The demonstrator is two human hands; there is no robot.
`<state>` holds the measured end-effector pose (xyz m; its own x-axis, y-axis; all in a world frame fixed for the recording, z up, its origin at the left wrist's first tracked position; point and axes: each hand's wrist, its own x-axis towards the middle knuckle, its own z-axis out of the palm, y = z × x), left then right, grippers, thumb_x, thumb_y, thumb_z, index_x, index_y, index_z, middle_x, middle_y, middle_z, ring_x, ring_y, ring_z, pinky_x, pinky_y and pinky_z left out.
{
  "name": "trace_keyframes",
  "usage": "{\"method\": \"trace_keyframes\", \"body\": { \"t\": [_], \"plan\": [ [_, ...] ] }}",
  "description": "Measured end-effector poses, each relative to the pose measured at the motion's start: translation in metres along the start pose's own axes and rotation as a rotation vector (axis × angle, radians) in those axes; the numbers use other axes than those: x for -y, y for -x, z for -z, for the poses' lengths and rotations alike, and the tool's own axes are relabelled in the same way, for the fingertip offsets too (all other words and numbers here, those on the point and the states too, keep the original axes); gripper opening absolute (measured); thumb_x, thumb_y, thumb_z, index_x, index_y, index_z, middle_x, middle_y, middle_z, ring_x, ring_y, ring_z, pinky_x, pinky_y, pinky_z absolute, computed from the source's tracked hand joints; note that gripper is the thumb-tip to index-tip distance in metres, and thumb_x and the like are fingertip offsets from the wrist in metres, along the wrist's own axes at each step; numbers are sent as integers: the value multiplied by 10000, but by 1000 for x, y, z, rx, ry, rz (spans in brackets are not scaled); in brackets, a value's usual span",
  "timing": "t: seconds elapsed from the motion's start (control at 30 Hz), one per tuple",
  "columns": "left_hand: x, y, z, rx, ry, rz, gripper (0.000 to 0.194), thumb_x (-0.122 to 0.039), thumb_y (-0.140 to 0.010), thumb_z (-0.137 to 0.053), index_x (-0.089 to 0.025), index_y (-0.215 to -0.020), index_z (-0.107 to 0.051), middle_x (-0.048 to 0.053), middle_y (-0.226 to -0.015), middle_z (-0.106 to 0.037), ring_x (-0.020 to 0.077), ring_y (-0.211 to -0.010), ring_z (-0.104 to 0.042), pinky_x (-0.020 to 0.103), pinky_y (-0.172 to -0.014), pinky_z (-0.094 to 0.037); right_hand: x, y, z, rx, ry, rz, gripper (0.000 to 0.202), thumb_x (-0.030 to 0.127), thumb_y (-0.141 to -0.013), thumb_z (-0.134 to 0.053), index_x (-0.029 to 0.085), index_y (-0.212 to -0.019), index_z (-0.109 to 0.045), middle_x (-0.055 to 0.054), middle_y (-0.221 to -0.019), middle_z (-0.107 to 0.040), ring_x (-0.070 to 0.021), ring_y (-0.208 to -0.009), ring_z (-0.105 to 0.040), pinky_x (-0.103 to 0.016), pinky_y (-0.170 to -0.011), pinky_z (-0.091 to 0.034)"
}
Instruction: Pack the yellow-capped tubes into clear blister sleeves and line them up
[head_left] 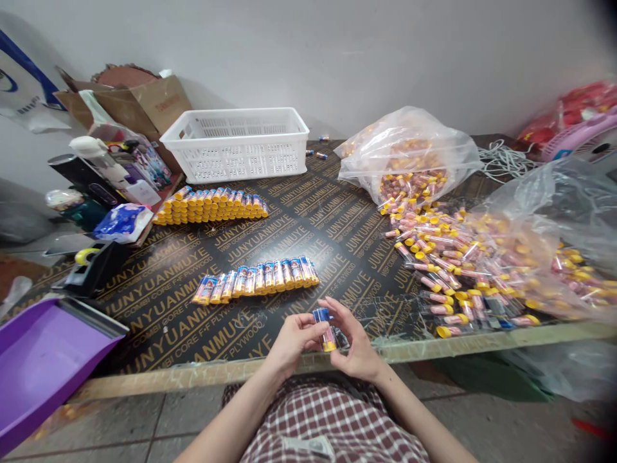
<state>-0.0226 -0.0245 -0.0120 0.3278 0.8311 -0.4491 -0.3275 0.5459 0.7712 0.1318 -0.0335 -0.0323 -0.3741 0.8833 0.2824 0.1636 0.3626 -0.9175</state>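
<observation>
Close to the table's front edge, I hold a small clear tube with a blue top and a yellow base. My left hand pinches it from the left, thumb across its side. Around its right side curve the fingers of my right hand, the thumb low near the yellow end. Just beyond my hands lies a row of finished-looking blue and yellow tubes. Farther left, more such tubes are stacked in layers. To the right spreads a loose heap of pink tubes with yellow caps.
A white plastic basket stands at the back. An open clear bag spills tubes beside it. At left are a purple dustpan, a black tape dispenser and a cardboard box. A pink fan stands far right.
</observation>
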Motion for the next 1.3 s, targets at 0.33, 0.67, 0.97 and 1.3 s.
{"method": "trace_keyframes", "body": {
  "t": [0.33, 0.67, 0.97, 1.3],
  "plan": [
    [0, 2, -1, -7, -3, 22, 346, -340, -591, -782, -80, -791, -672, 48, -674, -632, 96, -565, -540, 201, -552, -426, -2, 2, -6, -58, -153, 1, 844, 15, -583, -496, 242, -1365, -273, -96, -1349, -423, -253, -1226, -445, -393, -999, -425],
    [-1, 5, -1, -12, 3, 14, 327, -340, -609, -771, -77, -772, -663, 41, -666, -622, 75, -550, -515, 181, -529, -405, 1, 1, -7, -91, -169, 23, 821, 32, -600, -503, 239, -1362, -274, -104, -1345, -430, -258, -1199, -471, -407, -965, -448],
    [1, 4, -1, -32, 26, 2, 336, -351, -589, -773, -82, -750, -653, 31, -640, -624, 66, -509, -508, 177, -499, -398, 4, -3, -9, -45, -165, 4, 818, 56, -652, -526, 257, -1380, -214, -105, -1367, -403, -250, -1206, -461, -428, -991, -419],
    [-81, 4, 102, -806, -626, -489, 383, -473, -538, -739, -138, -691, -632, 27, -608, -638, 144, -556, -574, 232, -540, -434, -11, -7, 23, -199, -46, -131, 727, 259, -810, -576, 325, -1407, -167, -96, -1405, -346, -243, -1125, -517, -464, -957, -431]
  ]
}}
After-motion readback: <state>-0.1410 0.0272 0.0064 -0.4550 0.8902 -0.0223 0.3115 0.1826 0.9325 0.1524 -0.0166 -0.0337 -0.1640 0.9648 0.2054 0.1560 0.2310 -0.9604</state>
